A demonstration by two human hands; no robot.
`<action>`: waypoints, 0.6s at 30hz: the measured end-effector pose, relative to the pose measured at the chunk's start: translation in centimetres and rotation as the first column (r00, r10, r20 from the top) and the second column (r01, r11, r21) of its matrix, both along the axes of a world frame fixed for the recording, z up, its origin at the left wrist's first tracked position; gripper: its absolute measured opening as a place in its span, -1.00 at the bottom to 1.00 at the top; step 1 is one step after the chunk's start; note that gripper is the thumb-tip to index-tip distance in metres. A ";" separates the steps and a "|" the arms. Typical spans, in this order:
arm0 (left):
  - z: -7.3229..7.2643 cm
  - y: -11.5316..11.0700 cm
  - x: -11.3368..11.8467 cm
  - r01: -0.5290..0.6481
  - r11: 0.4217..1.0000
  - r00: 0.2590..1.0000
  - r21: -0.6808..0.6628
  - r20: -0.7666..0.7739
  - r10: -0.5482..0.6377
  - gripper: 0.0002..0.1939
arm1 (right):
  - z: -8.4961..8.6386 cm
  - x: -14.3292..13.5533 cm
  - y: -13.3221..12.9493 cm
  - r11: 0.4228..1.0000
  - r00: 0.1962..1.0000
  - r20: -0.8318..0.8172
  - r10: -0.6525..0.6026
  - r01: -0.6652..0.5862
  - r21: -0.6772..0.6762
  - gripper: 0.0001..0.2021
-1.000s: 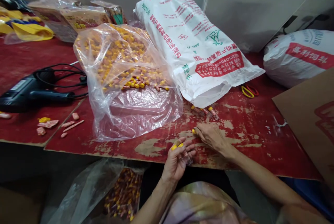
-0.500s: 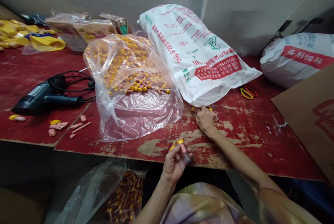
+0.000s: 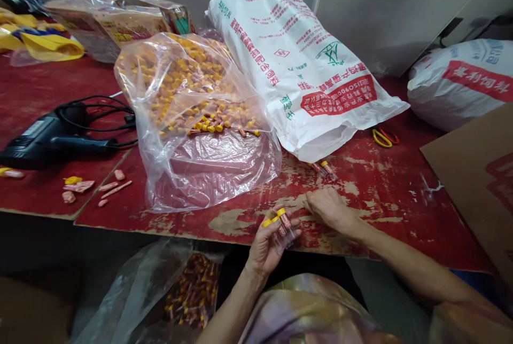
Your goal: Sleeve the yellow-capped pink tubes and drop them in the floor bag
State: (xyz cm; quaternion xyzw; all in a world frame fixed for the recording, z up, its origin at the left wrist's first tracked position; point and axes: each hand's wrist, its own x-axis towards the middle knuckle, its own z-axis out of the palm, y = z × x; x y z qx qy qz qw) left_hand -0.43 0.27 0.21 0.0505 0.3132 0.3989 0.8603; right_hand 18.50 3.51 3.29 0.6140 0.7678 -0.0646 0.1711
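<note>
While the left hand (image 3: 269, 245) stands palm up at the near edge of the red table (image 3: 240, 221), the right hand (image 3: 331, 208) lies low over the worn surface, to its right and slightly farther from the body. Left grip: thumb and fingers closed round a small cluster of clear held tubes (image 3: 285, 221), at least three yellow caps showing; caps point away from the body, clear ends slant toward the near right. Right grip: fingers curled under, fingertips hidden; whether anything is pinched there cannot be told. Loose tubes (image 3: 328, 171), yellow-capped, at least two visible: lying on the table just in front of the near edge of the white sack (image 3: 296, 77), beyond the right hand and apart from it. Long axis of these: slanted, caps far and leftward, clear ends near and rightward, roughly parallel to those in the left palm. Nearer hand to the loose tubes: the right. Adjacent, left of the sack: large clear bag (image 3: 216, 178) of yellow-capped pieces. Right of the loose tubes, well apart: scissors (image 3: 382, 139), yellow and red handles.
</note>
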 end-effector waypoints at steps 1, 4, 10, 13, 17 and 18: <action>0.0 0.1 0.1 -0.001 1.000 1.000 0.001 -0.005 0.001 -0.50 | -0.3 0.0 0.2 1.000 1.000 -0.005 0.000 0.000 0.009 -0.74; -0.1 0.2 0.4 -0.010 1.000 1.000 0.004 -0.019 0.010 -0.53 | -0.7 0.5 0.4 1.000 0.999 -0.043 -0.030 0.030 0.007 -0.72; -0.2 0.0 1.0 -0.040 0.999 0.999 0.014 -0.009 0.041 -0.65 | -0.4 -2.0 -2.6 0.943 0.865 -0.476 -0.156 0.275 0.190 -0.67; -0.2 -0.1 1.0 -0.100 0.995 0.995 0.015 0.020 0.100 -0.67 | 0.2 -4.7 -4.5 0.940 0.761 -0.647 0.049 0.184 0.286 -0.69; -0.1 0.0 0.5 -0.096 0.995 0.995 -0.001 -0.017 0.096 -0.70 | 0.5 -4.3 -3.1 0.932 0.800 -0.590 0.109 0.124 0.340 -0.69; -0.1 0.0 0.3 -0.082 0.997 0.996 0.001 -0.021 0.082 -0.72 | 0.3 -3.3 -2.0 0.916 0.851 -0.525 0.010 0.203 0.345 -0.69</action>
